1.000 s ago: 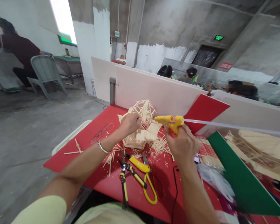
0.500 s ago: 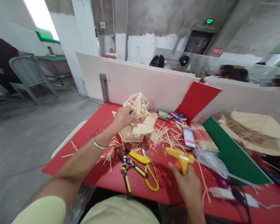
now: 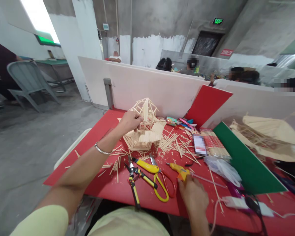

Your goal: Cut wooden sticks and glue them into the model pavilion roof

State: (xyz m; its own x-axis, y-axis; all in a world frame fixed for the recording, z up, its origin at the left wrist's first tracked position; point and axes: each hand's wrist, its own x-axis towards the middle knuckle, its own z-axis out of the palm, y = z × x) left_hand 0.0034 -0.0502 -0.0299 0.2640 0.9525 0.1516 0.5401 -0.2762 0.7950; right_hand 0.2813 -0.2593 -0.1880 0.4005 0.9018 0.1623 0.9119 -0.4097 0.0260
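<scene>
A small house built of thin wooden sticks (image 3: 144,126) stands on the red table (image 3: 98,134). My left hand (image 3: 129,121) is closed around its left side and holds it. My right hand (image 3: 193,196) rests near the table's front edge with its fingers around the grip of a yellow glue gun (image 3: 179,169), which lies low on the table, nozzle pointing left. A clear glue stick (image 3: 208,180) juts from its back.
Yellow-handled scissors (image 3: 157,182) and cutting pliers (image 3: 132,183) lie in front of the house. Loose sticks (image 3: 177,144) are scattered right of it. A green board (image 3: 245,164), a red board (image 3: 206,105) and a white partition (image 3: 147,85) stand behind. People sit beyond.
My right hand brought the glue gun away from the stick house, down to the table near the front edge. My left hand stayed on the house.
</scene>
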